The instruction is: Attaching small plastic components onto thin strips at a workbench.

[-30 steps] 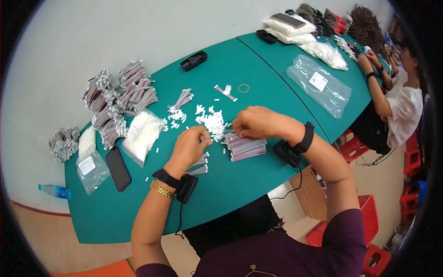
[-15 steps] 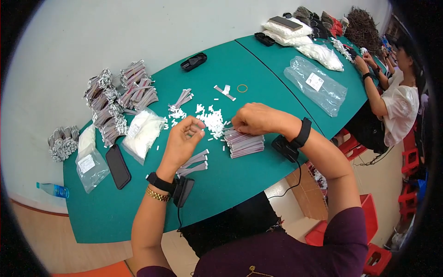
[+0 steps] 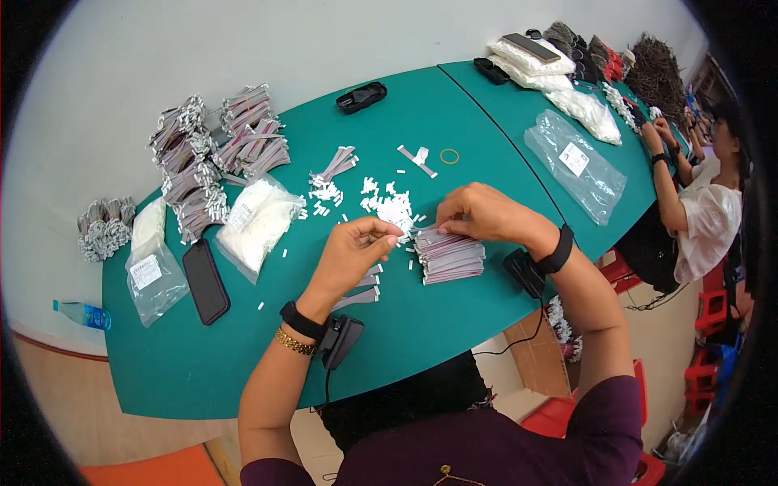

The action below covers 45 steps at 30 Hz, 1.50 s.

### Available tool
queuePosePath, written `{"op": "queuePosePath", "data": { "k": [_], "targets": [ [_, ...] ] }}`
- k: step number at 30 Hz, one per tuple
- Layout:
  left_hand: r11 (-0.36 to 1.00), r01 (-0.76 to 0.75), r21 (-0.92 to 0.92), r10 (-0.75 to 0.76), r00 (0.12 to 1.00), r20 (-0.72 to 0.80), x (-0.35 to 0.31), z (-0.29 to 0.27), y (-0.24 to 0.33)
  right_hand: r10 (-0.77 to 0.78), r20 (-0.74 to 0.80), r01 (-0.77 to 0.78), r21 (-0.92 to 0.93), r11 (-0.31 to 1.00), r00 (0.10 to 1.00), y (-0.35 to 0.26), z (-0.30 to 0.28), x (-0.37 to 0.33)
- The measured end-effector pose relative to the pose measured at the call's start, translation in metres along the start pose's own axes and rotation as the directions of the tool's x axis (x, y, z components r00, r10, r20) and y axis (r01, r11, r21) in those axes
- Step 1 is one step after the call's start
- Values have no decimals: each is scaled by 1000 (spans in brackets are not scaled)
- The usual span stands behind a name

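Note:
My left hand (image 3: 358,253) hovers just left of a stack of grey flat ribbon cables (image 3: 452,263), thumb and forefinger pinched together. Whatever lies between those fingertips is too small to make out. Over the stack's far edge, my right hand (image 3: 485,217) has its fingers closed on the end of a ribbon cable. Beyond the two hands spreads a heap of small white plastic pieces (image 3: 395,208). A few loose ribbon cables (image 3: 361,296) lie partly behind my left wrist. Farther off rests a small fan of ribbon cables (image 3: 336,164) with white ends.
Bundled cables (image 3: 190,174) are piled at the left, beside bags of white pieces (image 3: 258,227) and a dark phone (image 3: 206,282). A rubber band (image 3: 449,156) and a black case (image 3: 361,97) lie farther back. To the right are a clear bag (image 3: 575,166) and a seated co-worker (image 3: 701,211).
My left hand has moved right, closer to my right hand, and its fingers have drawn together. My right hand stays at the stack's far edge. The whole view has shifted slightly.

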<state>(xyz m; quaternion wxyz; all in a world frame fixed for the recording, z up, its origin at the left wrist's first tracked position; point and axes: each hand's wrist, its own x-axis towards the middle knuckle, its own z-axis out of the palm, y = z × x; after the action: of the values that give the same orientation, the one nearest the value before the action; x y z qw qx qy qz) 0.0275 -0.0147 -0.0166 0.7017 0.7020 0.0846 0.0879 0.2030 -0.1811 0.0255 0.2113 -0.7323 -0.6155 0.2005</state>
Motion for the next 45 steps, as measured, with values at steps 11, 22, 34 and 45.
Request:
{"op": "queuePosePath", "data": {
  "k": [11,22,34,45],
  "targets": [
    [988,-78,-132,49,976,-212,-9,-5,-5,-202,-127,187,-122,975,971,-10,-3,15],
    [988,-133,-85,109,964,-242,-10,0,-16,-122,1,122,-76,990,993,-10,0,18],
    [969,-209,-133,139,903,-407,-11,-4,-9,-123,-523,224,135,965,843,-42,31,48],
    [928,-285,-241,133,856,-500,-12,-1,-6,-547,-580,348,-425,836,604,-50,58,59]
  ]
}}
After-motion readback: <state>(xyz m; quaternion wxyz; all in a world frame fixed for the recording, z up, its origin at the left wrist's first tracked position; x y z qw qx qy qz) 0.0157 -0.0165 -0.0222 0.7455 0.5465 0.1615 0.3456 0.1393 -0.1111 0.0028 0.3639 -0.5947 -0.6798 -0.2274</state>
